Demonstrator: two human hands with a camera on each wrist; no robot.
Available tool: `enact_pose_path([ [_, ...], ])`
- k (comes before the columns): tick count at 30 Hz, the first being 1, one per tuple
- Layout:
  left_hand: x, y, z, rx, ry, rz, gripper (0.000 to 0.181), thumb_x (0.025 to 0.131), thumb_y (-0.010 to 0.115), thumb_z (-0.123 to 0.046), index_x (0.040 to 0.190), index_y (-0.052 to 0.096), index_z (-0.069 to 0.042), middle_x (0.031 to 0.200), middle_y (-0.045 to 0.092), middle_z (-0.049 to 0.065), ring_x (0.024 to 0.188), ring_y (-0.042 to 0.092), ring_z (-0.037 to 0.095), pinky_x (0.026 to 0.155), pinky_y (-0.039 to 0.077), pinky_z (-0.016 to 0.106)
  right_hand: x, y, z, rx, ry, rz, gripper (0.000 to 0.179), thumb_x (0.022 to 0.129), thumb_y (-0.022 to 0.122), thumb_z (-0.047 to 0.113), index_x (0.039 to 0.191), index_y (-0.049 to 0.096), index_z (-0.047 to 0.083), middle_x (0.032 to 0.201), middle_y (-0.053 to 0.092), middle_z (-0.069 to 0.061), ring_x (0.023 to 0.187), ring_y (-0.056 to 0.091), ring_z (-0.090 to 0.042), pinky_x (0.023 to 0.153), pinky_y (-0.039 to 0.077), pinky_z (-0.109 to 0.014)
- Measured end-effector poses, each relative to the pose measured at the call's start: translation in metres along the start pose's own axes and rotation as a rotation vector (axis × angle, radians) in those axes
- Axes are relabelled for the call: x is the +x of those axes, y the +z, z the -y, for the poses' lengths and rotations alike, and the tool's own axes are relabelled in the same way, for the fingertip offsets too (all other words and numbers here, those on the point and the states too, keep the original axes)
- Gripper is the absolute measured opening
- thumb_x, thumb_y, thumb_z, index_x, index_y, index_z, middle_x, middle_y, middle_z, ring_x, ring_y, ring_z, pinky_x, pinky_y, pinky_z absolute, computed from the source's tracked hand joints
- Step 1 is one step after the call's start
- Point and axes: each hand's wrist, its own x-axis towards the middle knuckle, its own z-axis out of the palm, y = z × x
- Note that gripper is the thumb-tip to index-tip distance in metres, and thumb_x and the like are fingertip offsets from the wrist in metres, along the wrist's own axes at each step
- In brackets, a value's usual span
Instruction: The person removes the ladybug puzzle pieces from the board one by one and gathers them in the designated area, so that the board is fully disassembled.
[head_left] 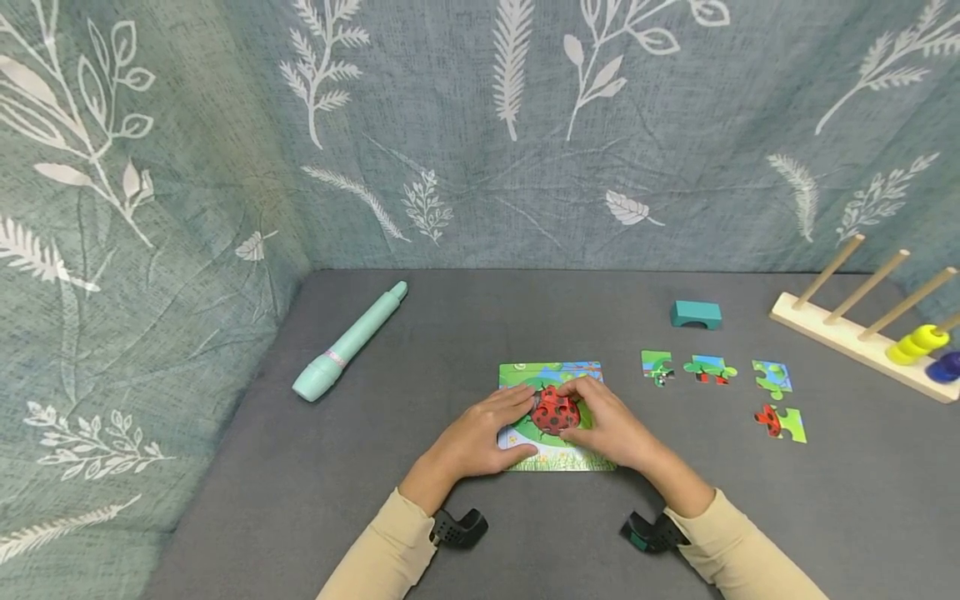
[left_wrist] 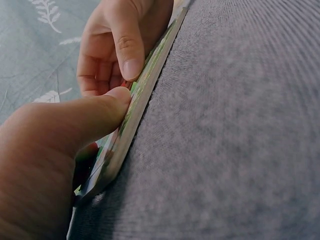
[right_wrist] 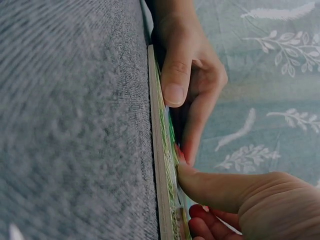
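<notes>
A flat picture puzzle board with a red ladybug in its middle lies on the table in the head view. My left hand rests on the board's left side, fingers extended toward the ladybug and thumb on the lower part. From the right, my right hand pinches a puzzle piece between thumb and fingers at the ladybug's right side. Most of that piece is hidden by the fingers. In the right wrist view, the thumb of my right hand touches the board's picture near the left fingertips.
Loose puzzle pieces lie to the right, among them a green-and-black one and a red-and-green one. Behind them stands a teal block. A wooden peg stand is at far right; a mint-green microphone-shaped object lies left.
</notes>
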Motion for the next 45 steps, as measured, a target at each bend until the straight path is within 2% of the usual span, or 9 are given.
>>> enact_pose_path([
  [9,-0.002,0.003,-0.001,0.000,-0.004,0.012,0.064,0.085,0.069,-0.036,0.136,0.051,-0.001,0.143,0.048,0.012,0.135,0.042,0.025,0.114,0.035,0.038,-0.003,0.002,0.000,-0.011,-0.005,-0.032,0.040,0.078,0.076,0.006,0.114,0.059,0.004,0.106,0.060,-0.006,0.095,0.059,-0.021,0.083,0.052,-0.039],
  [16,-0.005,-0.002,0.002,0.009,-0.013,0.019,0.066,0.085,0.069,-0.037,0.137,0.050,-0.002,0.144,0.047,0.010,0.136,0.041,0.024,0.115,0.034,0.038,0.000,-0.003,0.005,0.023,-0.010,-0.027,0.040,0.079,0.076,0.008,0.115,0.059,0.005,0.110,0.061,-0.007,0.098,0.062,-0.022,0.087,0.054,-0.039],
  [23,-0.003,-0.002,0.002,0.019,0.004,0.022,0.065,0.084,0.069,-0.036,0.137,0.050,-0.002,0.144,0.047,0.011,0.136,0.041,0.025,0.115,0.034,0.037,-0.009,-0.027,-0.002,0.018,0.022,0.005,0.042,0.082,0.074,0.009,0.120,0.058,0.004,0.116,0.058,-0.009,0.107,0.060,-0.027,0.091,0.052,-0.044],
  [28,-0.002,-0.001,0.002,0.019,0.025,0.003,0.065,0.083,0.071,-0.034,0.135,0.052,-0.001,0.142,0.049,0.012,0.134,0.043,0.025,0.115,0.034,0.036,-0.022,-0.049,-0.012,-0.034,0.051,-0.028,0.042,0.081,0.074,0.010,0.121,0.059,0.006,0.114,0.060,-0.007,0.106,0.059,-0.026,0.091,0.051,-0.044],
  [35,-0.002,0.000,0.002,0.014,0.021,-0.003,0.064,0.083,0.071,-0.034,0.135,0.052,-0.001,0.142,0.049,0.012,0.134,0.043,0.025,0.115,0.033,0.036,-0.050,-0.079,-0.032,-0.116,0.083,-0.093,0.042,0.081,0.075,0.015,0.119,0.060,0.007,0.114,0.060,-0.006,0.103,0.060,-0.027,0.087,0.051,-0.043],
  [37,-0.002,0.001,0.002,0.015,0.020,-0.005,0.064,0.083,0.071,-0.034,0.135,0.053,-0.001,0.142,0.049,0.011,0.134,0.043,0.025,0.115,0.033,0.035,-0.059,-0.087,-0.039,-0.147,0.084,-0.124,0.041,0.081,0.076,0.015,0.119,0.060,0.007,0.114,0.061,-0.006,0.102,0.060,-0.022,0.087,0.050,-0.034],
  [41,-0.001,0.002,0.003,0.010,0.013,-0.007,0.064,0.083,0.071,-0.035,0.135,0.052,-0.002,0.142,0.049,0.011,0.134,0.043,0.025,0.116,0.033,0.035,-0.077,-0.104,-0.053,-0.165,0.069,-0.175,0.041,0.079,0.076,0.011,0.117,0.061,0.005,0.111,0.061,-0.006,0.099,0.053,0.004,0.084,0.044,-0.012],
  [45,-0.001,0.003,0.004,0.003,0.013,-0.016,0.064,0.082,0.072,-0.034,0.135,0.053,-0.002,0.142,0.049,0.011,0.134,0.043,0.025,0.115,0.033,0.036,-0.091,-0.122,-0.066,-0.153,0.088,-0.186,0.041,0.080,0.076,0.010,0.117,0.061,0.005,0.111,0.059,-0.006,0.098,0.043,0.019,0.079,0.041,-0.008],
])
